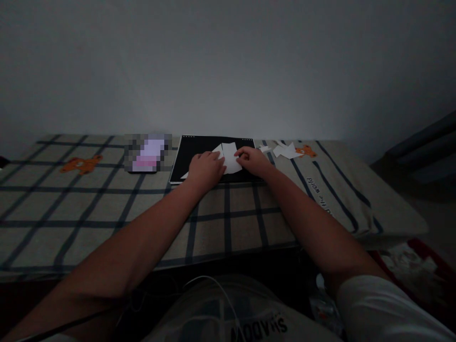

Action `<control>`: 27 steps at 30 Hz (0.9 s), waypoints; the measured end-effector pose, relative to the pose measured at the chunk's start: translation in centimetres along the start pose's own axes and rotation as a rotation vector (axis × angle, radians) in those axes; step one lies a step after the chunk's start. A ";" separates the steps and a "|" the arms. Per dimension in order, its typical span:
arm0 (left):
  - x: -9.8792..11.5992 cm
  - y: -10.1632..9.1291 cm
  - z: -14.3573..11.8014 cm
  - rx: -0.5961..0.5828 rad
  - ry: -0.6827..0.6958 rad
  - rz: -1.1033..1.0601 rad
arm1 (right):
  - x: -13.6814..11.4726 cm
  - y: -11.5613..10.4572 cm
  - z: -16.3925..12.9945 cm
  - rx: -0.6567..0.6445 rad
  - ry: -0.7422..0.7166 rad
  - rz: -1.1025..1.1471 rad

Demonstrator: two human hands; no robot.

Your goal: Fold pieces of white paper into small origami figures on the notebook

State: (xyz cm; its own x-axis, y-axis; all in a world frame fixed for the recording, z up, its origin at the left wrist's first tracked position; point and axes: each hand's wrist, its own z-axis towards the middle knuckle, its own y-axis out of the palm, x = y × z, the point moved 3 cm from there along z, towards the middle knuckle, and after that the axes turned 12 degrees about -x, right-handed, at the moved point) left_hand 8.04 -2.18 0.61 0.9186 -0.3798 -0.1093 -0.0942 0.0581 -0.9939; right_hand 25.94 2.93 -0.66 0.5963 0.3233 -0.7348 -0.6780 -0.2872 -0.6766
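Paper (pixel 231 161) lies between fingers, long axis seems pointing forward; both hands equally near. Left hand (pixel 207 170) rests loosely spread on left part; right hand (pixel 255 160) seems pinching right edge.

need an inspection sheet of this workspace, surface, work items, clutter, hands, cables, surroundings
Surface: checked cloth with orange bear figures, rumpled toward the right
Job's things: white paper, apparently folded, on a black pad
Clutter: white paper pieces right of the pad; partly pixelated phone on its left
Hands: left hand rests on the paper; right hand has its fingertips at the paper's right edge, grip unclear
Cables: thin white cable before the person's shirt
Surroundings: plain wall behind; red container lower right, pale contents
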 end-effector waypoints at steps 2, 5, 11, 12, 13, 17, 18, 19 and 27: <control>0.1 -0.3 0.0 0.017 0.009 0.008 | -0.1 0.0 0.0 0.004 -0.006 -0.013; 0.4 -0.5 0.0 -0.011 0.035 0.017 | -0.1 -0.1 0.0 0.012 0.001 -0.038; 1.3 -0.7 -0.6 -0.034 0.049 0.029 | -0.3 0.0 0.0 0.012 -0.013 -0.095; 1.4 -0.7 -0.6 -0.044 0.046 0.029 | -0.3 0.0 -0.1 0.012 -0.018 -0.101; 1.6 -0.8 -0.6 -0.056 0.049 0.034 | -0.3 0.0 -0.1 0.006 -0.019 -0.106; 1.9 -0.9 -0.7 -0.114 0.072 0.074 | -0.5 0.0 -0.1 -0.035 -0.013 -0.132; 2.0 -1.0 -0.6 -0.121 0.072 0.079 | -0.6 0.0 -0.2 -0.038 -0.010 -0.138; 2.0 -1.0 -0.6 -0.124 0.070 0.082 | -0.6 0.0 -0.2 -0.038 -0.007 -0.141; 2.0 -1.0 -0.6 -0.115 0.063 0.101 | -0.9 0.0 -0.3 -0.038 -0.003 -0.123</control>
State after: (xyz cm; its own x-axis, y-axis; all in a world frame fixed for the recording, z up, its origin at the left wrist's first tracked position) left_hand 9.74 -3.52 1.39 0.8765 -0.4350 -0.2062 -0.2318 -0.0060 -0.9727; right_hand 25.51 2.31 -0.04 0.6730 0.3605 -0.6458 -0.5830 -0.2788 -0.7631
